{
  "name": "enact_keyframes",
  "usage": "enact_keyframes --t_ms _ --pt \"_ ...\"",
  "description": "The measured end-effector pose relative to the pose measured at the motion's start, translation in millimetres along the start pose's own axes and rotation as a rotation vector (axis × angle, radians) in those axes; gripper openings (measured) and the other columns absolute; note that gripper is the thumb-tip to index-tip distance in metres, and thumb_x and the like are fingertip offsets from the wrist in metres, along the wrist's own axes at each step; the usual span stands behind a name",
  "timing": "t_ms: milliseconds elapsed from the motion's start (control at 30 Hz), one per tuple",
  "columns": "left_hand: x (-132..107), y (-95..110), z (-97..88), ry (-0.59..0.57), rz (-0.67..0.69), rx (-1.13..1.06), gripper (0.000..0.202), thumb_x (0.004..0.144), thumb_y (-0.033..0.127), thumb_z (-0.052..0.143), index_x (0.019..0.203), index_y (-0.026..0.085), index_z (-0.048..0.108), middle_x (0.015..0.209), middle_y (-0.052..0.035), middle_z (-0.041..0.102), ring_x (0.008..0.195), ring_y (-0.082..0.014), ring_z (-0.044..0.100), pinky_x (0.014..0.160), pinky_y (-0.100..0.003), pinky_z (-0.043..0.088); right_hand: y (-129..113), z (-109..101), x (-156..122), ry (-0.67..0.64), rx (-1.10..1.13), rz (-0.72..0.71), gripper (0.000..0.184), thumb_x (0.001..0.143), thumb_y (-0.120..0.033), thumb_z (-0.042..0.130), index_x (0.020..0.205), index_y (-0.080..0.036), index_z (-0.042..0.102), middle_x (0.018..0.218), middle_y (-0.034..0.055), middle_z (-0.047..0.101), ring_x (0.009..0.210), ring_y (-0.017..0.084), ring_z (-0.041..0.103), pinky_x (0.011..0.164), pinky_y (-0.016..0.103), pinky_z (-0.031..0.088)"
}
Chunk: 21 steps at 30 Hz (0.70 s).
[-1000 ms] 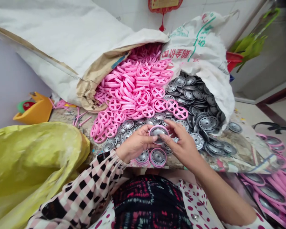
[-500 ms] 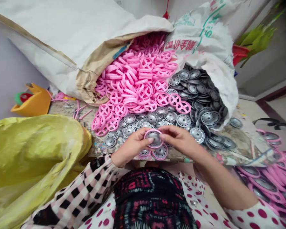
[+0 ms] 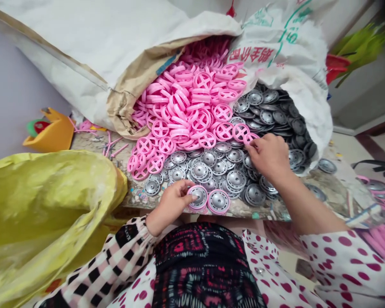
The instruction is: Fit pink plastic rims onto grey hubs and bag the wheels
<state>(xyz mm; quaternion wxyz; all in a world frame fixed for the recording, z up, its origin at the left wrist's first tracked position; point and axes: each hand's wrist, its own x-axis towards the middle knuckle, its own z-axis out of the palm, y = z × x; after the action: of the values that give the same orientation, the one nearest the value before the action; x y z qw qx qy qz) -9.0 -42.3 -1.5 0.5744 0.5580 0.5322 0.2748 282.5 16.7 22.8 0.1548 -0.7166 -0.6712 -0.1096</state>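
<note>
Right hand moved to half-hidden pink ring | can't tell that grip | left hand pinching pink-rimmed disc

Two pink-rimmed grey discs (adjacent)

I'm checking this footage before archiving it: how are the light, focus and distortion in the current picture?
Head view: light is soft, though the pink wheels darken deep inside the paper sack; small highlights sit on the gray discs; the green bundle looks blurred; the yellow bag appears stretched toward the edge; the top right corner goes black.
</note>
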Motion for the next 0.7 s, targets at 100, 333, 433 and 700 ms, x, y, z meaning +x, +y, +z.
enact_keyframes --t_ms 100,333,433,700 --pt "-1 1 -1.0 0.084 0.108 0.268 0.029 0.070 0.023 0.070 0.098 0.019 0.068 0.086 -0.0026 0.058 0.077 -0.0153 0.055 0.073 -0.029 0.043 2 -6 -8 0.130 0.192 -0.024 0.033 0.090 -0.043 0.049 0.087 -0.017 0.069 0.084 0.0111 0.057 0.084 0.026 0.052 0.072 0.040 0.039" --pt "-7 3 -3.9 0.122 0.200 0.525 0.037 0.079 0.034 0.064 0.114 0.022 0.064 0.098 -0.0047 0.053 0.080 -0.0166 0.055 0.076 -0.032 0.045 -31 -35 -59 -0.149 1.212 0.321 0.023 0.081 -0.046 0.064 0.082 -0.023 0.062 0.073 0.0004 0.058 0.065 0.016 0.053 0.063 0.031 0.045" --pt "-12 15 2.1 0.156 0.227 0.350 0.036 0.081 0.038 0.064 0.112 0.021 0.066 0.100 -0.0058 0.057 0.081 -0.0159 0.056 0.075 -0.030 0.046 -55 -40 -88 -0.453 1.664 0.539 0.027 0.075 -0.045 0.071 0.080 -0.021 0.060 0.072 -0.0009 0.059 0.061 0.013 0.054 0.060 0.028 0.047" --pt "-14 39 22.7 -0.200 -0.270 -0.495 0.024 0.073 0.024 0.072 0.094 0.013 0.066 0.079 -0.0049 0.067 0.059 -0.0112 0.061 0.054 -0.022 0.051 -66 -33 -116 -0.513 1.248 0.224 0.027 0.089 -0.047 0.052 0.092 -0.022 0.062 0.081 0.0046 0.065 0.075 0.019 0.059 0.072 0.036 0.048"
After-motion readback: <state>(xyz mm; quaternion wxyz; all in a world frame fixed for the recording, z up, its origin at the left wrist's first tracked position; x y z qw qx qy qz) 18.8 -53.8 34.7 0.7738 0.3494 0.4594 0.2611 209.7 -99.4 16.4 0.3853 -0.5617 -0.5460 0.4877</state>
